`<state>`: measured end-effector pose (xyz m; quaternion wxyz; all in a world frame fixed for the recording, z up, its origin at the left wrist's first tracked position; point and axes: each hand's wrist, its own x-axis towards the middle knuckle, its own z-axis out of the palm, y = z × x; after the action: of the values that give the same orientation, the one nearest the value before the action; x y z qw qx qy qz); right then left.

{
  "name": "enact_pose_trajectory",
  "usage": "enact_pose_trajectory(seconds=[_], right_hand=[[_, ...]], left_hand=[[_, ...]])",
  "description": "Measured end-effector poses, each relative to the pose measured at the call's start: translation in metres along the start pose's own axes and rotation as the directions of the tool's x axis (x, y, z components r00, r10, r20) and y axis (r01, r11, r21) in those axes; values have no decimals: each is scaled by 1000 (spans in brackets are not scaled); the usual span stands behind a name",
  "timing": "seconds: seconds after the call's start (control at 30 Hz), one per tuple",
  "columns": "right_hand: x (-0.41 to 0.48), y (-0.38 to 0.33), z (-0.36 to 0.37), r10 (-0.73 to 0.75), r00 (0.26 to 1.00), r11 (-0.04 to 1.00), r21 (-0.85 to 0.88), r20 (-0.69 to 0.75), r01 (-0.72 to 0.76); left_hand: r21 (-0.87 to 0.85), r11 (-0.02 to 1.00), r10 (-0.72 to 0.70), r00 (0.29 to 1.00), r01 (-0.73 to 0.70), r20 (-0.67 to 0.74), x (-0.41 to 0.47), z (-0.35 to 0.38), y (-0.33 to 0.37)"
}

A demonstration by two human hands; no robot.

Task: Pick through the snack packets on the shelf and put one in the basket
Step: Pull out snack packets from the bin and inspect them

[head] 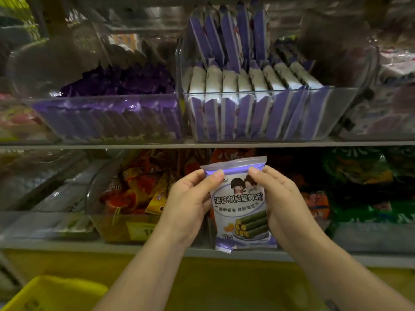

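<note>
Already you are gripping one purple snack packet (241, 205) with both hands, left hand (190, 198) and right hand (283, 203); dropping it into the yellow basket (51, 292) is remaining.

Lower centre: you hold the purple-and-white snack packet (241, 205) upright with its printed face toward you, your left hand (190, 203) and right hand (283, 198) gripping its side edges, thumbs near the top seal. Upper centre: matching packets (247, 102) stand on edge in rows on the shelf (202, 144). Lower left corner: the yellow basket (51, 292), only partly in view.
</note>
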<state>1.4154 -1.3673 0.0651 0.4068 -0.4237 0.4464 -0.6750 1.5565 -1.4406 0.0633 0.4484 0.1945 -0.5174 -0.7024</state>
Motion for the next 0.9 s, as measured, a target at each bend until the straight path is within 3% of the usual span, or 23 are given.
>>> enact_pose_trajectory(seconds=[0.1,0.3,0.5,0.6,0.67,0.77,0.83,0.9], right_hand=[[-2,4,1,41,998,999,33,-52,-39],[-2,7,-2,153,978,985,95,-139,-141],[1,5,-8,238,966,965,142,-103,-222],[0,4,-7,322,939,938,174,-123,-299],[0,3,-7,385,908,910,229,-165,-345],[1,-1,-5,422,877,889,296,-229,-350],[1,-4,-4,431,864,879,337,-259,-338],[0,-6,-2,438,855,873,361,-279,-329]], left_hand=[[-19,998,-69,997,68,-43,1,5,-6],[51,996,-74,994,78,-83,0,11,-13],[60,979,-190,977,196,-96,3,10,-12],[57,966,-252,967,253,-37,2,6,-8],[97,975,-202,979,202,-3,0,3,-4],[360,933,-26,1000,21,7,-5,-10,5],[483,872,14,990,-80,139,-14,-18,16],[549,826,-45,956,-129,291,-25,-25,27]])
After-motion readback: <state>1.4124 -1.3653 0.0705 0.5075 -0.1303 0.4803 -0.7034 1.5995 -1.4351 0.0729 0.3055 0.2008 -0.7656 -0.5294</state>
